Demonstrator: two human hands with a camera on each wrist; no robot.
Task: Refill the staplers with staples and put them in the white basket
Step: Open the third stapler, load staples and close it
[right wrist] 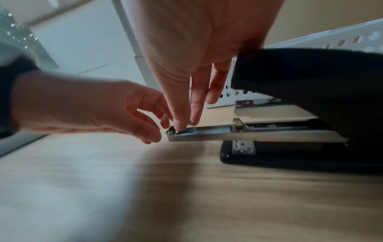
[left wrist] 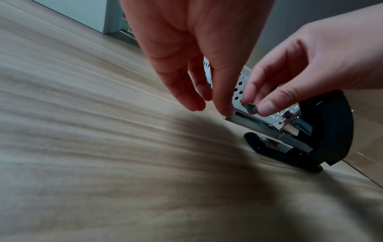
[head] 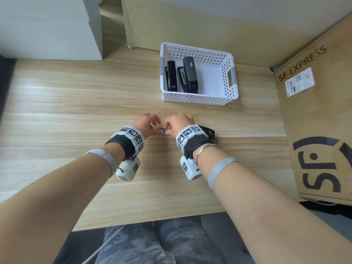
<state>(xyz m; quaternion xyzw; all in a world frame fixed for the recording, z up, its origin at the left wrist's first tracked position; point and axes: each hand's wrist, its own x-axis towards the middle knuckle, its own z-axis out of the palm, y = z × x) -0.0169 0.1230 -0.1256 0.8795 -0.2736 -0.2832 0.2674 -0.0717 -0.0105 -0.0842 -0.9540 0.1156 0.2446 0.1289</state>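
On the table [head: 76, 103], near the white basket [head: 231, 86], a staple strip [left wrist: 251, 108] is pinched by the right hand [head: 179, 123] over the open stapler [left wrist: 323, 131], whose tray is touched by the loosely open left hand [head: 145, 123]

Cardboard boxes [head: 316, 119] beside white boxes [head: 47, 27]

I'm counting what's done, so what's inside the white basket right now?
The white basket holds black staplers, side by side in its left half; the head view shows at least two, perhaps three. The near wall hides their front ends, and whether they are loaded cannot be seen.
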